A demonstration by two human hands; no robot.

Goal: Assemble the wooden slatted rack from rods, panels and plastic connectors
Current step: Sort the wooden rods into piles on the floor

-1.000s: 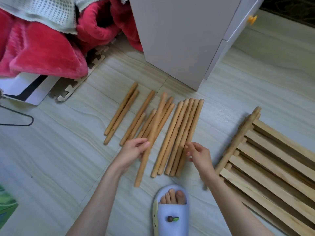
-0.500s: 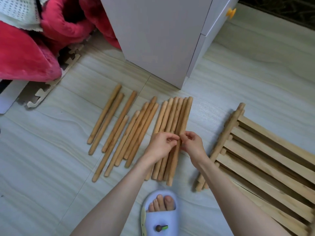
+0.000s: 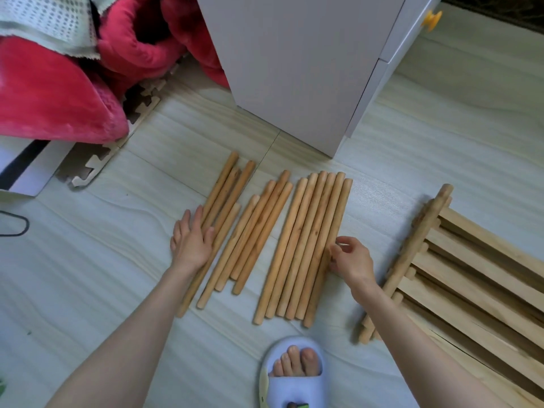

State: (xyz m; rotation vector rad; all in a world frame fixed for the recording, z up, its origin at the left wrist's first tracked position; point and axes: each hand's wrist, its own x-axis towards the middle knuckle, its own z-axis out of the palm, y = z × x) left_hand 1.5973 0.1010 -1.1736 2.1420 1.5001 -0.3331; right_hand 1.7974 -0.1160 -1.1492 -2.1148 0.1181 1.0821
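Observation:
Several wooden rods (image 3: 297, 245) lie side by side on the pale floor, in a loose left group (image 3: 235, 210) and a tighter right group. My left hand (image 3: 192, 241) lies flat with fingers spread against the left edge of the left group. My right hand (image 3: 350, 259) rests its fingertips on the outermost rod of the right group, fingers curled but not closed around it. A stack of slatted wooden panels (image 3: 471, 269) lies on the floor to the right. No plastic connectors are in view.
A white cabinet (image 3: 294, 63) stands just behind the rods. A red blanket (image 3: 53, 95) and a foam puzzle mat (image 3: 97, 163) lie at the back left. A foot in a light-blue slipper (image 3: 294, 375) sits in front of the rods.
My left hand has moved from the right rod group over to the far left side of the rods and opened flat. The rods now lie closer together.

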